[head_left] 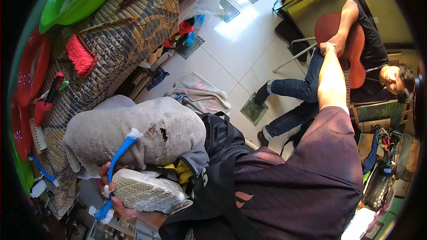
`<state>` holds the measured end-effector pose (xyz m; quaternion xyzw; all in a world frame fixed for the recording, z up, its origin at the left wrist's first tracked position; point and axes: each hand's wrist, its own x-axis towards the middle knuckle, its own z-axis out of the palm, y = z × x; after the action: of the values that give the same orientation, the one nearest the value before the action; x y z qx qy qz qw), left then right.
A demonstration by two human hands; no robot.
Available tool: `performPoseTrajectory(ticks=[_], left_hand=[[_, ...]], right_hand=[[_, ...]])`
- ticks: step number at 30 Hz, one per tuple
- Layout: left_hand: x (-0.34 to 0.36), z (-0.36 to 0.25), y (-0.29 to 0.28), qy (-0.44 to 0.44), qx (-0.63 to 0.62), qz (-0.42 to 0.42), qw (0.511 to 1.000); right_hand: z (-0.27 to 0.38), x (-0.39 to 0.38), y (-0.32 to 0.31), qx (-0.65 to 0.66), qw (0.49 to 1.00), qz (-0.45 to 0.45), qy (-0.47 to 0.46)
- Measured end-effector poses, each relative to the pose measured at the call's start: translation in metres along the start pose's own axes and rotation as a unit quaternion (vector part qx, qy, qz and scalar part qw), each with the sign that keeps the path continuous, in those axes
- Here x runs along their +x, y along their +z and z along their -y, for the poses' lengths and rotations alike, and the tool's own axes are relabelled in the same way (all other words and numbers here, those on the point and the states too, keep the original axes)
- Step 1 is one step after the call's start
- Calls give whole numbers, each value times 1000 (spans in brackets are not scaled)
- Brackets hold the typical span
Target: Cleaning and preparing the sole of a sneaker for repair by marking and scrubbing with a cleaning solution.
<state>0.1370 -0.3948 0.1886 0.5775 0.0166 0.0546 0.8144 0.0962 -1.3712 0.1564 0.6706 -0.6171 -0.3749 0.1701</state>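
Our left hand (123,209) is gripping a blue brush (122,148), its fingers curling round the handle. A white shoe (147,193) is lying just right of that hand, the nearer one, its long axis running left to right. Our right hand (328,48) is sitting far right, by a guitar (356,55); we cannot tell its grip. Our dark clothing (289,191) is showing an orange emblem.

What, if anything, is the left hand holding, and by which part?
The left hand holds a blue brush by its handle. A white shoe rests against that hand; how it is gripped is partly hidden.
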Motion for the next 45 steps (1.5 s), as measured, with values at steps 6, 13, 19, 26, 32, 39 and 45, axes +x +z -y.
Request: performPoseTrajectory(ticks=[6,13,19,26,32,39,45], left_hand=[[4,6,2,-5,-67,56,996],[10,5,-1,70,-3,112,991],[3,10,-10,63,-59,81,993],[9,17,-17,53,-83,126,987],[12,20,-16,71,-94,167,979],[10,15,-15,63,-45,113,991],[11,15,-16,61,-59,125,988]], right_hand=[[107,-198,22,256,873,-194,-367],[212,-564,39,477,424,-121,-761],[200,-707,67,458,229,-110,-852],[200,-706,73,456,263,-155,-836],[199,-706,74,459,264,-154,-834],[201,-705,73,461,262,-144,-836],[202,-706,73,474,248,-146,-832]])
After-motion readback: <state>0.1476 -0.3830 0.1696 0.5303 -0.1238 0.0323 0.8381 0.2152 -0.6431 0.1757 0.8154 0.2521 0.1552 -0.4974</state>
